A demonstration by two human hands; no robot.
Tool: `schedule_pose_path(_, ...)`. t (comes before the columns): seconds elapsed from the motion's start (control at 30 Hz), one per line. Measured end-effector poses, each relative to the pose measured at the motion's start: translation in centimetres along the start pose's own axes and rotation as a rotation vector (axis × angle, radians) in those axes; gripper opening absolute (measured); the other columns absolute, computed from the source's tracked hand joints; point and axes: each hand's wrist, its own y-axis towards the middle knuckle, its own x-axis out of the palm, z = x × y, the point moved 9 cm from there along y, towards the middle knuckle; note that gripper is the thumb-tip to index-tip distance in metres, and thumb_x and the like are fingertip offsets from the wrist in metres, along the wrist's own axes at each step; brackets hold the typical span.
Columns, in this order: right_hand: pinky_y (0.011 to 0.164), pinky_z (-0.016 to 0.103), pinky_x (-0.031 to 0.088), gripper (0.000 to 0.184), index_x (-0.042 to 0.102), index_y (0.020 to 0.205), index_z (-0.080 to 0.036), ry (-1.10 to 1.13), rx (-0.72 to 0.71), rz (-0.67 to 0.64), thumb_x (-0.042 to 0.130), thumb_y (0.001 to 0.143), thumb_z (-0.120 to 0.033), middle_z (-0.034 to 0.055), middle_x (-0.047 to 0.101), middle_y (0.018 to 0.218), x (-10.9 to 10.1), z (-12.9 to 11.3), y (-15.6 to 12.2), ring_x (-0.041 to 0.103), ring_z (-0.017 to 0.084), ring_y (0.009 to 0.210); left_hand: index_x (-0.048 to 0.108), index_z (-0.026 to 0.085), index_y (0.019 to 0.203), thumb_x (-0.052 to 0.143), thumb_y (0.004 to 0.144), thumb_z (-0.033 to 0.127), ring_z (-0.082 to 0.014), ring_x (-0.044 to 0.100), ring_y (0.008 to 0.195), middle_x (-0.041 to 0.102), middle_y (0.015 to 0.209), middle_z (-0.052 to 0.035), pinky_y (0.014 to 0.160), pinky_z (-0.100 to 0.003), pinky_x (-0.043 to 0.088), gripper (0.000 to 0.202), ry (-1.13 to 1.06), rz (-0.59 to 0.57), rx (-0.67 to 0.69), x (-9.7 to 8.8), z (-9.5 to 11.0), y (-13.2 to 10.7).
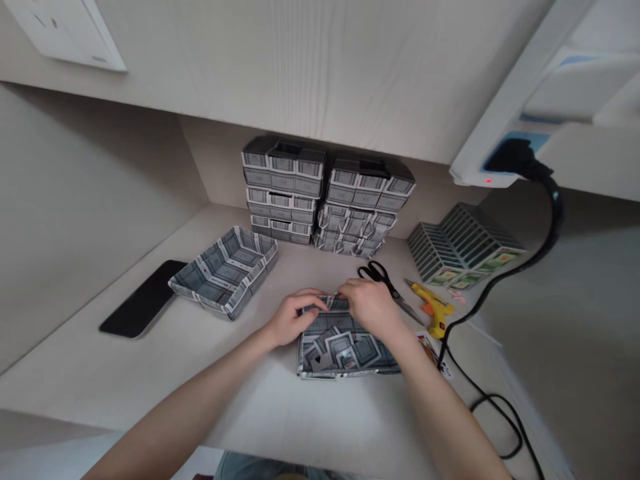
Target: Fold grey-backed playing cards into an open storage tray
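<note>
Grey card tray point(336, 321) has the left hand point(293, 319) and right hand point(371, 303) arched at its far rim, fingers curled (whether gripping, I cannot tell).

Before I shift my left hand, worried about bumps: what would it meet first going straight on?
Likely your right hand, close ahead of your left hand at the nearest box's far wall, though depth is unclear.

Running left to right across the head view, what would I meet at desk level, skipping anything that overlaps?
Black phone, open patterned tray, left hand, right hand, yellow glue gun.
</note>
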Motion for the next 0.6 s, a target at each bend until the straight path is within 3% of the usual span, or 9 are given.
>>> schedule_pose_path(0.37,0.059,0.025,0.033,0.022,0.065,0.082,-0.020,0.020,0.025,0.014,0.043,0.080,-0.015,0.0051,0.066,0.084,0.2,0.2,0.1,0.059,0.017,0.080,0.066,0.016,0.081,0.047,0.076,0.013,-0.0196,0.053,0.104,0.061,0.105,-0.0084,0.093,-0.033,0.037,0.020,0.004,-0.005,-0.001,0.1,-0.2,0.0)
schedule_pose_path(0.6,0.071,0.021,0.038,0.020,0.067,0.090,-0.024,0.262,0.032,0.059,0.050,0.080,-0.022,0.0012,0.067,0.092,-0.4,2.0,-0.2,0.058,0.014,0.088,0.067,0.016,0.083,0.047,0.077,0.015,-0.0192,0.054,0.103,0.061,0.107,-0.0080,0.091,-0.030,0.038,0.021,0.031,-0.019,-0.011,0.0,-0.3,0.0)
